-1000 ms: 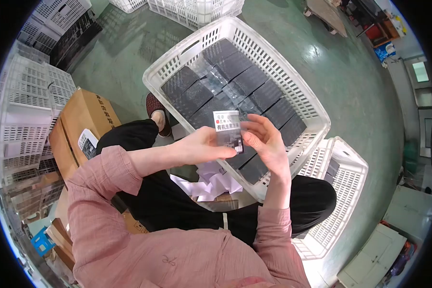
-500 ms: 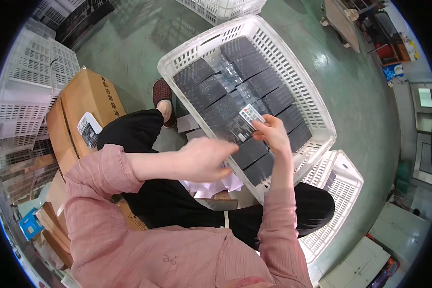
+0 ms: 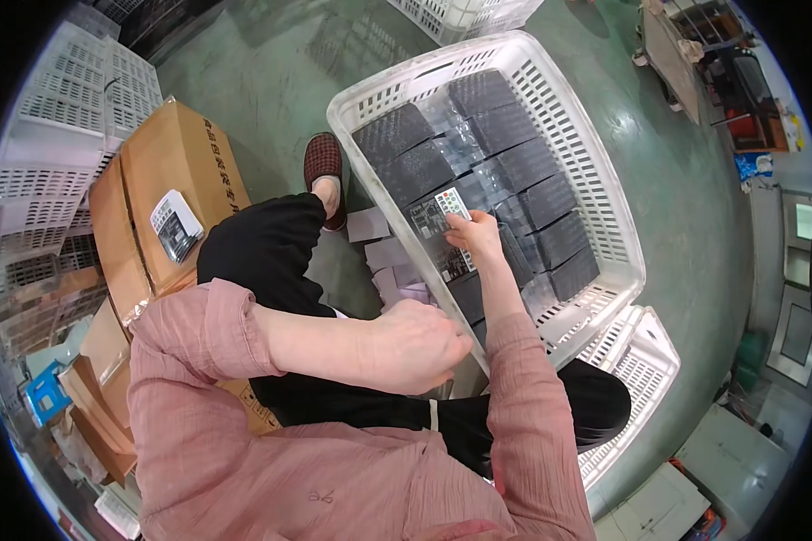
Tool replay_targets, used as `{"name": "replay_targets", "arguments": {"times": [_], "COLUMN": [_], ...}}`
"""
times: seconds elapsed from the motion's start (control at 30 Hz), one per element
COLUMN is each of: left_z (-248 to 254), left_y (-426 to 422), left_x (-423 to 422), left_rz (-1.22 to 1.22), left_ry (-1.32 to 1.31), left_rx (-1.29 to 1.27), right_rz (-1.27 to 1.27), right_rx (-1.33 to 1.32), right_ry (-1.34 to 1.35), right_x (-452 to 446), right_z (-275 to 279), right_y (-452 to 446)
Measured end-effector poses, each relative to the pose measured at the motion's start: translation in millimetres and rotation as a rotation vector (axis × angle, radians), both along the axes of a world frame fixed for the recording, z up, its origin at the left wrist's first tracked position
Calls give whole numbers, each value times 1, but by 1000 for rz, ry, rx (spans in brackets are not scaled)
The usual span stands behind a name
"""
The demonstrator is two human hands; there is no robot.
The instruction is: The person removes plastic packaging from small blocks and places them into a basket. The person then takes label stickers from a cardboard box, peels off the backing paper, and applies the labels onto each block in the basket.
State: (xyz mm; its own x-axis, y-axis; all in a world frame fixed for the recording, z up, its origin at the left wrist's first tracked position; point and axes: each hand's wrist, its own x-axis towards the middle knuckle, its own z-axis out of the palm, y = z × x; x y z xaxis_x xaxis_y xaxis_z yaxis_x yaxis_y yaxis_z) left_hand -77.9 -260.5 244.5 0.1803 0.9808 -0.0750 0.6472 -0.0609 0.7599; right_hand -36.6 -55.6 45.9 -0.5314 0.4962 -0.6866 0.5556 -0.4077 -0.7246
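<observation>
My right hand pinches a small black packet with a white, colour-dotted label, over the lower left part of a white plastic crate. Black boxes in rows fill much of this crate, with clear plastic film between the rows. My left hand is closed above my lap, near the crate's lower left edge; its fingers curl under, so anything inside them is hidden.
A brown carton with a printed black-and-white item on it stands at the left. White crates are stacked beyond. Pale paper pieces lie beside the large crate. A second white crate sits at its lower right.
Both hands were together at the packet; my left hand has let go, moved down towards my lap and closed. My right hand has carried the packet over the boxes. The view has shifted.
</observation>
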Motion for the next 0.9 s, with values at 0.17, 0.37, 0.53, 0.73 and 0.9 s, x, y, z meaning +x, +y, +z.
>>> {"name": "replay_targets", "arguments": {"times": [0.17, 0.37, 0.53, 0.73, 0.9], "left_z": [0, 4, 5, 6, 1], "left_y": [-2, 0, 1, 1, -1], "left_x": [3, 3, 4, 5, 7], "left_rz": [2, -49, -104, -95, -74], "left_ry": [11, 48, 95, 104, 112], "left_rx": [33, -39, -120, -97, -34], "right_rz": [13, 29, 8, -34, -18], "right_rx": [6, 6, 29, 86, 120], "right_ry": [-10, -30, -30, -13, -82], "right_x": [0, -2, -2, -4, -9], "right_z": [1, -1, -5, -6, 4], "right_y": [0, 1, -1, -5, -7]}}
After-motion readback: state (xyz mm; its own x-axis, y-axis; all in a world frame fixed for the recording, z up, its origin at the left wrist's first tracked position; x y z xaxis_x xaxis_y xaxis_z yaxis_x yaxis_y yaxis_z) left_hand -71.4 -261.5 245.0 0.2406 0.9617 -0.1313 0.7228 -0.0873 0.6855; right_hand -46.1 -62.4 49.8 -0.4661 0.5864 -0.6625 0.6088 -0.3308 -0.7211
